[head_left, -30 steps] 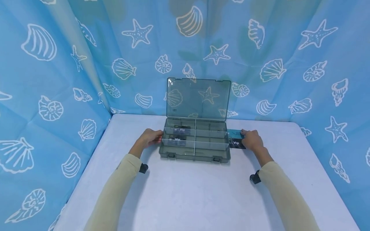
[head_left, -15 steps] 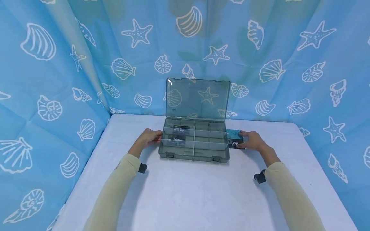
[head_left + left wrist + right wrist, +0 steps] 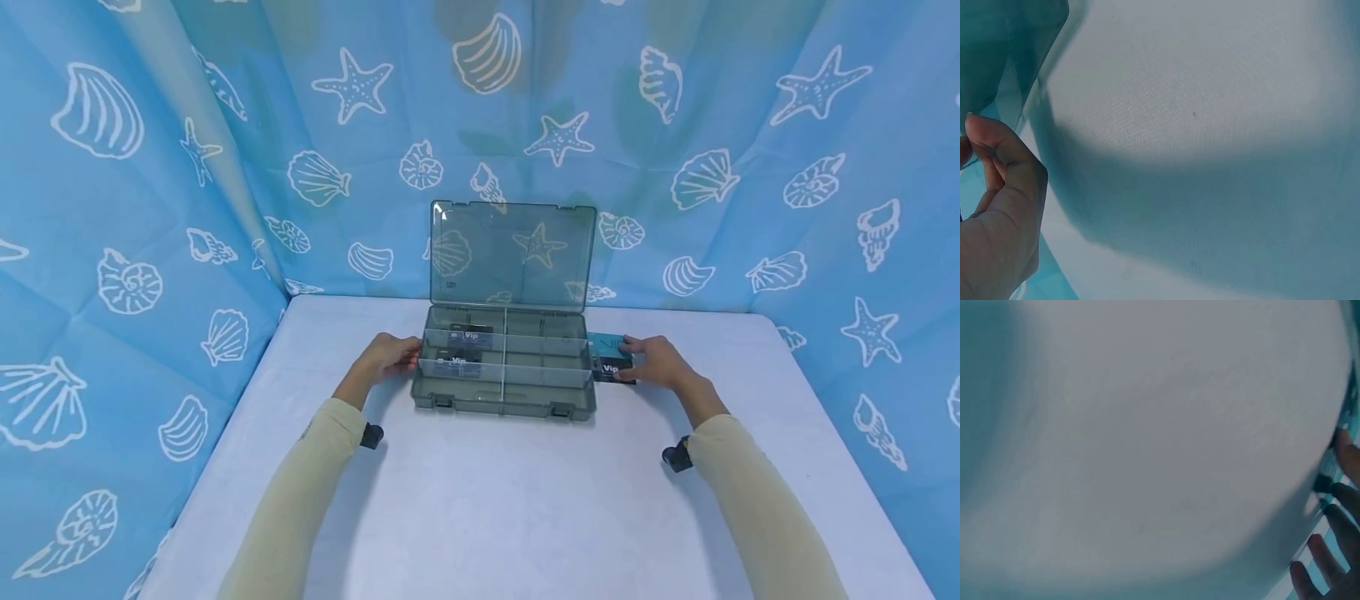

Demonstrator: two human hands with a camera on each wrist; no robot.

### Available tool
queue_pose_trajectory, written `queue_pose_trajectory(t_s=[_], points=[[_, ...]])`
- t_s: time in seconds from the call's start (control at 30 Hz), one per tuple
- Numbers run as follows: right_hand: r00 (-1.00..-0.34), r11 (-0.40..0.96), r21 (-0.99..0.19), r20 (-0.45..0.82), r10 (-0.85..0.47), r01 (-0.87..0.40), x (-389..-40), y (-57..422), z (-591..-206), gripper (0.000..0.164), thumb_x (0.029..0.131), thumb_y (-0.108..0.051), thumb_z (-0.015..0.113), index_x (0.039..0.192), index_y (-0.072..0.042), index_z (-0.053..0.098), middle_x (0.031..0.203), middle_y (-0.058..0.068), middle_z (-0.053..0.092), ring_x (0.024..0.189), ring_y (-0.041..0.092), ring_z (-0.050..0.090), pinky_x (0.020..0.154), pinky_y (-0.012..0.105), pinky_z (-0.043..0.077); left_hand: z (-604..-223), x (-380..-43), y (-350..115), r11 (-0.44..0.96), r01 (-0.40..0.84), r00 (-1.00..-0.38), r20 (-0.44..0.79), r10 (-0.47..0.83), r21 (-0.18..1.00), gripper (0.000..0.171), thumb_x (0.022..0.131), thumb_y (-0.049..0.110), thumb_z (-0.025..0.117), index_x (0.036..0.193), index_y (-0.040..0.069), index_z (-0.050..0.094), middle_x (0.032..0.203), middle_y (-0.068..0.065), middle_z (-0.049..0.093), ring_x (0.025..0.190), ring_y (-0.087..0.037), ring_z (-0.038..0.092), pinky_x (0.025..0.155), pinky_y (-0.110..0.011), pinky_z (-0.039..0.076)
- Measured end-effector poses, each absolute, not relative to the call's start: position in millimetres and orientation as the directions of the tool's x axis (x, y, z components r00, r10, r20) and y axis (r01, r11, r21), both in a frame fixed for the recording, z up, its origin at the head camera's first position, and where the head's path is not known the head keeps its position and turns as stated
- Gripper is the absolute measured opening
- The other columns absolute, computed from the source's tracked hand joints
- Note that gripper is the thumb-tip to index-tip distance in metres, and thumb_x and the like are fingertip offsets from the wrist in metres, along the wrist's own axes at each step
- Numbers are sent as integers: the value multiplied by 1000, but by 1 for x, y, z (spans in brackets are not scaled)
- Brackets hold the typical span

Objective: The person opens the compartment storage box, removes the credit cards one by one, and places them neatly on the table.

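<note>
An organizer box [image 3: 540,408] of grey see-through plastic, split by clear dividers, lies on the table with its lid [image 3: 513,250] raised. Two dark Vip cards [image 3: 471,336] sit in its left compartments. My left hand [image 3: 386,354] holds the box's left side wall; in the left wrist view its thumb and a finger meet beside the box corner. Right of the box lie a teal card [image 3: 604,342] and, in front of it, a black Vip card [image 3: 609,369]. The right hand [image 3: 656,364] has forefinger and thumb around the black card's right end, other fingers spread in the right wrist view.
The white-covered table [image 3: 510,508] runs in front of the box. A blue curtain [image 3: 420,108] with shells and starfish hangs close behind the lid and along both sides.
My right hand has shifted slightly right, its thumb moving out to the black card's front edge. The left hand and box have hardly moved.
</note>
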State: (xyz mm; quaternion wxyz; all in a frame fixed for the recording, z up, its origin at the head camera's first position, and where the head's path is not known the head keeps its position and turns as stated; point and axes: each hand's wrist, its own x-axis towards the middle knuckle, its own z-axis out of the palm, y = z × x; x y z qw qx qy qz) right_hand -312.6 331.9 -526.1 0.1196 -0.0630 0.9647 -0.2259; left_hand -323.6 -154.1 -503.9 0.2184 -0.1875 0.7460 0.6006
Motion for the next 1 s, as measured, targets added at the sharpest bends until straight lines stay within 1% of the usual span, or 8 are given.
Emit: queue_pose_trajectory(t_s=[0.1,0.17,0.3,0.47,0.57,0.7,0.83,1.0], points=[[-975,884,-462,-156,-162,-73,-314,329,-521,64,83,-33,77,135,-2,55,150,18,37,137,47,27,109,63,25,-503,-324,-155,205,-544,-833,-553,-17,814,28,95,22,59,109,-3,62,85,-5,61,70,-12,59,68,-23,54],[-986,868,-491,-92,-139,-77,-316,323,-514,59,89,-34,71,135,-1,55,148,20,40,137,46,30,108,62,26,-503,-324,-155,205,-543,-834,-552,-14,814,29,95,22,59,109,-3,62,84,-5,60,70,-12,59,68,-23,54],[-998,771,-635,-4,-70,-52,-319,296,-490,53,99,-41,54,135,-2,55,140,20,50,132,42,41,106,58,35,-503,-324,-157,201,-540,-835,-550,-9,817,30,96,22,58,110,-4,61,85,-6,61,69,-12,59,66,-23,54],[-991,483,-875,-82,-108,20,-322,246,-456,57,101,-43,48,138,1,50,135,20,54,123,36,53,102,47,44,-502,-323,-155,183,-541,-836,-549,-7,821,31,96,22,59,112,-4,61,91,-8,63,69,-11,60,66,-22,55],[-975,352,-936,-105,-195,30,-325,216,-445,55,102,-37,49,139,4,48,134,22,54,122,34,54,101,43,45,-501,-322,-155,179,-534,-840,-543,-3,826,31,97,22,59,113,-4,61,92,-8,63,68,-11,60,66,-22,54],[-951,262,-963,-138,-276,64,-329,177,-443,55,102,-34,50,139,7,46,134,25,54,122,34,55,103,45,43,-502,-322,-155,176,-530,-843,-538,-7,829,30,97,22,59,112,-4,62,88,-8,64,68,-11,60,64,-22,54],[-925,200,-968,-208,-317,149,-334,143,-448,54,103,-29,51,138,11,44,134,29,51,123,37,52,106,48,39,-506,-325,-156,175,-526,-846,-534,-5,832,29,96,21,59,110,-4,63,86,-7,64,67,-11,61,62,-22,54],[-892,222,-949,-292,-346,224,-342,114,-454,57,103,-30,50,141,12,38,142,32,41,130,40,44,108,47,37,-508,-324,-156,176,-510,-855,-519,2,842,27,97,22,59,107,-3,64,82,-6,63,67,-12,61,62,-22,54]])
